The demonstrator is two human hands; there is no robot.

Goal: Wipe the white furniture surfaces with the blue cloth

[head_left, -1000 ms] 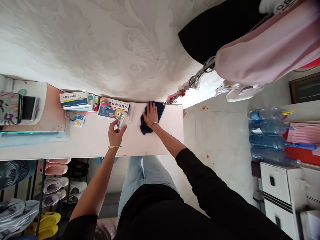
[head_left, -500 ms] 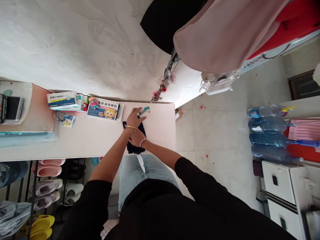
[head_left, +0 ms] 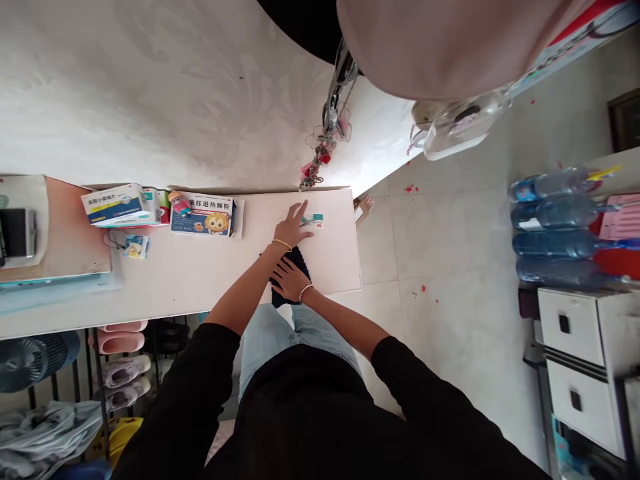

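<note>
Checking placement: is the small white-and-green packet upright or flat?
Flat: the packet lies broad face up on the white tabletop.

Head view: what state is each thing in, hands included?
Dark cloth, rumpled
White-and-green packet, lying on the tabletop
Left hand, open, by the packet
Right hand, laid on the cloth
Lion-print box, open or shut unclear
White drawers, shut
Fan, running or not unclear

The left hand [head_left: 290, 231] lets go of the small packet [head_left: 317, 219], now on the desk [head_left: 337, 263]; the dark cloth [head_left: 301, 260] is now nearer the front edge.
</note>
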